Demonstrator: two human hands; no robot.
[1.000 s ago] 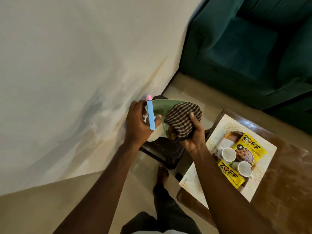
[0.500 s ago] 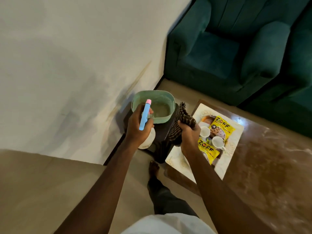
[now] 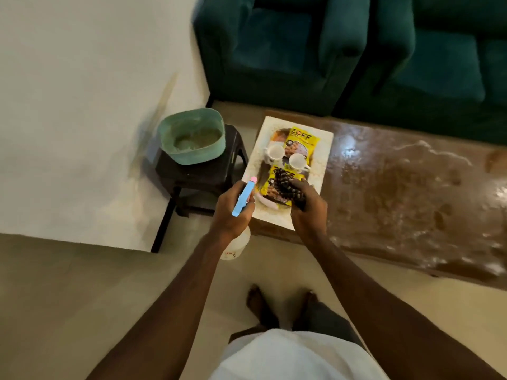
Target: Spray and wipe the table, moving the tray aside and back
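My left hand [image 3: 231, 212] grips a spray bottle [image 3: 243, 200] with a blue trigger head and pink tip; its pale body hangs below the hand. Bunched in my right hand [image 3: 308, 212] is a dark checked cloth [image 3: 290, 187], held over the near end of the tray. The white tray [image 3: 323, 149] sits on the left end of the glossy brown table [image 3: 411, 193]. It carries two white cups [image 3: 275, 152] and yellow snack packets [image 3: 300, 142].
A green basin [image 3: 192, 137] stands on a dark stool [image 3: 203, 174] left of the table, against the white wall. Dark green sofas [image 3: 356, 50] run behind the table. My bare feet [image 3: 258, 303] stand on the beige floor in front.
Both hands have come away from the basin on the stool and now sit over the tray's near end. The view has swung right and down, showing more of the table.
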